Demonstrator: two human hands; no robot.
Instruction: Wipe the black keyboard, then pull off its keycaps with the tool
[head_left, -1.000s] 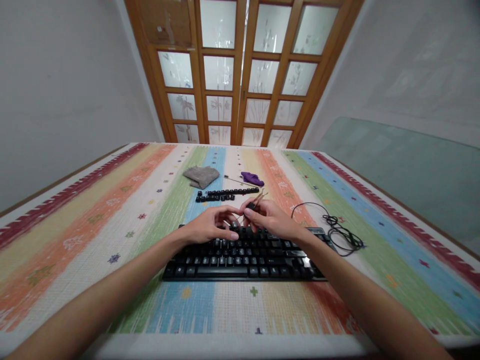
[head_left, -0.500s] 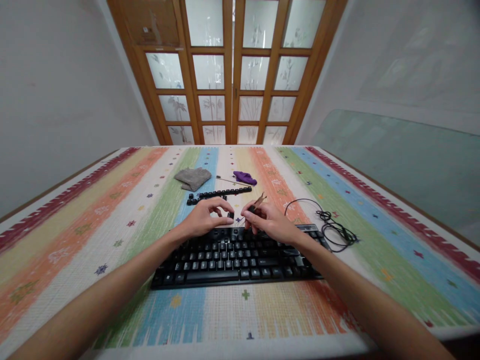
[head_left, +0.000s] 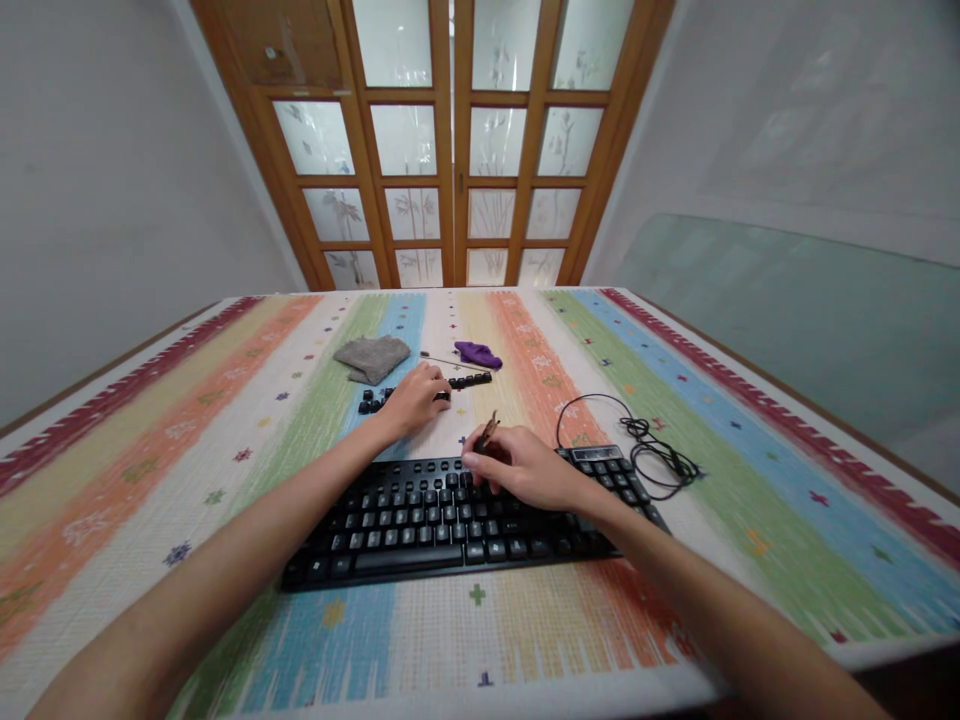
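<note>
A black keyboard (head_left: 420,535) lies in front of me; a row of key positions near its back edge shows no caps. My left hand (head_left: 415,400) reaches past the keyboard to the loose black keycaps (head_left: 472,380) lined up behind it. Its fingers are pinched on a keycap (head_left: 444,396) at the row, partly hidden by the hand. Over the back of the keyboard, my right hand (head_left: 517,465) is closed on a small keycap puller (head_left: 487,432), dark with a brownish end sticking up. The puller's lower end is hidden behind my fingers.
Beyond the keycaps lie a grey cloth (head_left: 371,358), a thin stick-like brush (head_left: 450,360) and a purple cloth (head_left: 478,354). The keyboard's black cable (head_left: 660,455) is coiled at the right. A striped tablecloth (head_left: 247,500) covers the table.
My left hand has moved forward and left from above the keyboard to the loose keycaps, carrying a keycap. My right hand stays over the keyboard with the puller. The view has shifted slightly.
</note>
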